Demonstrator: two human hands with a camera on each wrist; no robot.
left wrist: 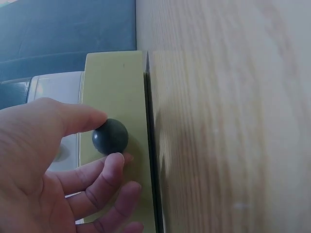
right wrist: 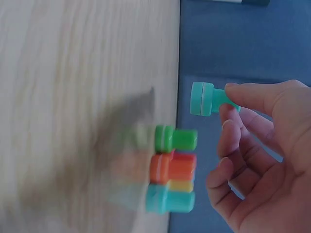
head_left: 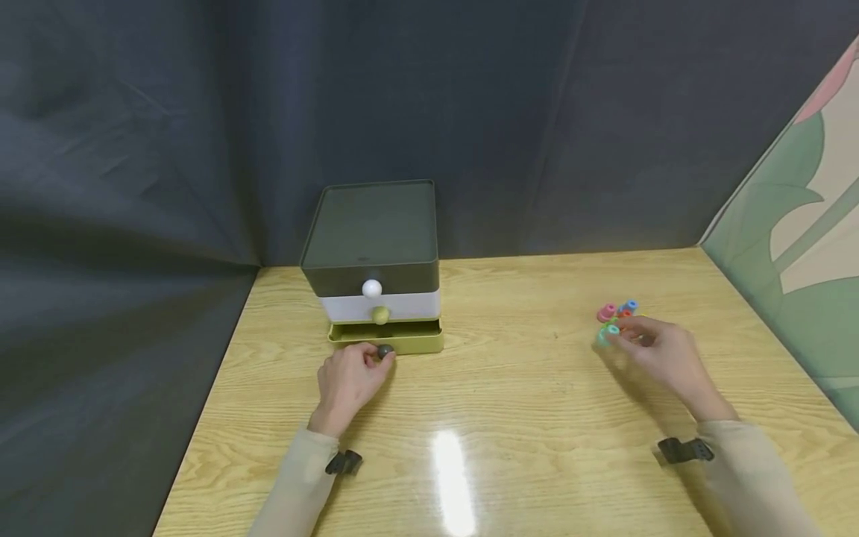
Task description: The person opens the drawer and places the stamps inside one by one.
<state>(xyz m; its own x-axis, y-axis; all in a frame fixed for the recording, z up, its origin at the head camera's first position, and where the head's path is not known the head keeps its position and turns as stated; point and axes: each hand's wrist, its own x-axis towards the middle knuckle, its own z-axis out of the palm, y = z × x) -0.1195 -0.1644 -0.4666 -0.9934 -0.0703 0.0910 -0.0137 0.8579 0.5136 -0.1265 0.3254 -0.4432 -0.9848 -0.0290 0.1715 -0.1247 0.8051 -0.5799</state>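
Light sleeves (head_left: pixel 295 485) enter from the near edge of the desk (head_left: pixel 523 418), each fitted with a black wrist unit (head_left: pixel 344 462). Left hand (head_left: pixel 349 379): thumb and fingertips pinch the dark knob (left wrist: pixel 111 137) at the front of the bottom drawer (head_left: pixel 419 344), the remaining fingers loosely bent beside the drawer front. This olive drawer stands partly drawn out toward the near side, its far part under the three-tier chest (head_left: pixel 379 224) at the left of the desk. Above it sit a white middle drawer (head_left: pixel 419 304) with a yellow-green knob (head_left: pixel 380 315) and a dark top tier with a white knob (head_left: pixel 372 289).

Right hand (head_left: pixel 664 358): thumb and fingers pinch the narrow end of a turquoise peg (right wrist: pixel 202 99), which is raised off the desk (wide base directed downward), well to the right of the chest. Just beside it, a cluster of similar pegs stands upright: green (right wrist: pixel 176 139), orange (right wrist: pixel 172 167), yellow (right wrist: pixel 181 185), blue (right wrist: pixel 170 199) and pink (head_left: pixel 606 312). A dark curtain (head_left: pixel 429 112) bounds the far side; a leaf-patterned panel (head_left: pixel 812 209) bounds the right
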